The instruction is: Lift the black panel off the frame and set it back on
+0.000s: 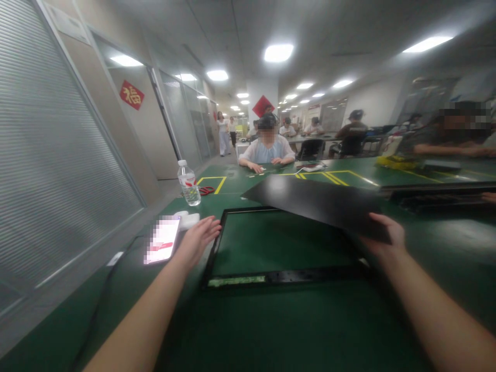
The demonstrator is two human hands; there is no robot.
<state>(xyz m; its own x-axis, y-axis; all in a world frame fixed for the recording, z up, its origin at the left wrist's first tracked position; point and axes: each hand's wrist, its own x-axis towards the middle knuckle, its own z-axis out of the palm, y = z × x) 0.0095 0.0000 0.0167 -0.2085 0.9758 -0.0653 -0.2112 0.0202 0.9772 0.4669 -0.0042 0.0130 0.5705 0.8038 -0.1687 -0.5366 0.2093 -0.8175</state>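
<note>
A thin, dark, flat sheet (310,199) is raised at a tilt above the table's far middle. My right hand (387,235) grips it by its near right corner, fingers and thumb closed around the edge. Beneath it lies a black rectangular frame (310,275), with green table surface showing through its opening and a pale green strip along its near side. My left hand (199,235) is at the frame's left side with fingers stretched out and holds nothing; whether the fingertips touch the frame I cannot tell. The sheet hides part of the frame's far right.
Left of the frame are a lit phone (163,240), a white case (189,221), a water bottle (189,183) and red-handled scissors (206,190). A cable (98,305) runs along the left edge. Another person (267,147) sits opposite. Dark long parts (437,199) lie at right.
</note>
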